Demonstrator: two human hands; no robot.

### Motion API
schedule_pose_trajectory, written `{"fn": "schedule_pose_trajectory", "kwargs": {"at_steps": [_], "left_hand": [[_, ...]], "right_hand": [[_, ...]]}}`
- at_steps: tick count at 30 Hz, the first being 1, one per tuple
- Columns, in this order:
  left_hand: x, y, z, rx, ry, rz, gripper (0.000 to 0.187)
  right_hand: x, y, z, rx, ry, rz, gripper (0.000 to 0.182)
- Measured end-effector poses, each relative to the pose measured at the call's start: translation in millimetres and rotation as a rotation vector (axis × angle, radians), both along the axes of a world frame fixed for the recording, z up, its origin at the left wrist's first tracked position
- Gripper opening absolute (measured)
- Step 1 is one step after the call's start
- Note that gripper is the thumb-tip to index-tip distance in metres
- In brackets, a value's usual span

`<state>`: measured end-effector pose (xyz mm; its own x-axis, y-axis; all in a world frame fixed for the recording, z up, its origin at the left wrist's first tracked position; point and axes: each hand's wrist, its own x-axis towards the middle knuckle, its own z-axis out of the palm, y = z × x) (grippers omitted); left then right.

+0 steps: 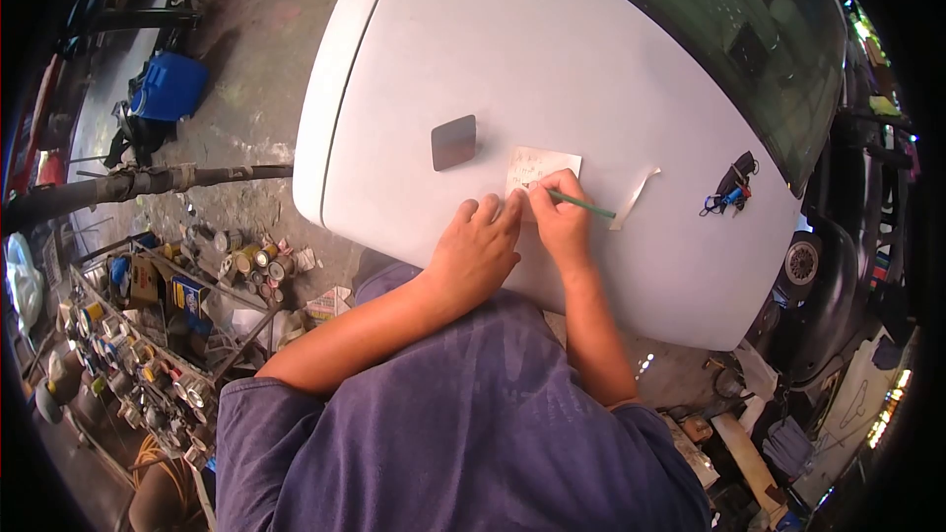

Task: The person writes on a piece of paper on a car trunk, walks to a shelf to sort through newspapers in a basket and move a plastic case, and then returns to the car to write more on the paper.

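Observation:
My right hand (562, 223) is closed on a slim green pencil (596, 208), its tip end over a small sheet of paper (562, 161) with handwriting on it. The sheet lies on the pale, matt car panel (552, 59). Beside it, my left hand (478, 244) rests flat with fingers stretched out, their tips at the sheet's lower left edge. A dark grey rounded square piece (454, 144) is on the panel to the upper left. To the right lies a narrow pale strip (636, 199), curled at one end.
A bunch of keys with a black holder (732, 185) sits near the windshield (749, 30). Many paint cans (261, 261) crowd a rack and floor at the lower left. A blue container (169, 86) stands farther off. A dark pole (148, 187) reaches the panel's left edge.

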<state>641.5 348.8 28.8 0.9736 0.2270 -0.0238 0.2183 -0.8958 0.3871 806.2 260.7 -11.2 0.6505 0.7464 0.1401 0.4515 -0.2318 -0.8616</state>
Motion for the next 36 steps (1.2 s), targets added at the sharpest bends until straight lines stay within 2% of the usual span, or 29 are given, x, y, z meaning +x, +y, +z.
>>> {"fn": "schedule_pose_trajectory", "kwargs": {"at_steps": [3,21,27,30,33,36], "left_hand": [[1,0,-1,-0.007,0.007,0.000,0.069],[3,-1,1,-0.018,0.014,0.008,0.069],[3,0,1,-0.011,0.015,0.007,0.068],[3,0,1,-0.007,0.029,0.001,0.068],[3,-2,-2,0.009,-0.013,0.009,0.067],[4,-1,-4,0.038,-0.031,0.014,0.065]], "right_hand": [[-1,-1,-1,0.064,0.133,-0.051,0.017],[2,-1,-1,0.009,0.004,-0.014,0.018],[2,-2,-3,0.021,0.068,-0.053,0.017],[4,-4,0,0.009,-0.030,-0.012,0.016],[3,-5,2,0.061,0.096,-0.065,0.015],[6,-10,3,0.029,0.098,-0.077,0.015]]}}
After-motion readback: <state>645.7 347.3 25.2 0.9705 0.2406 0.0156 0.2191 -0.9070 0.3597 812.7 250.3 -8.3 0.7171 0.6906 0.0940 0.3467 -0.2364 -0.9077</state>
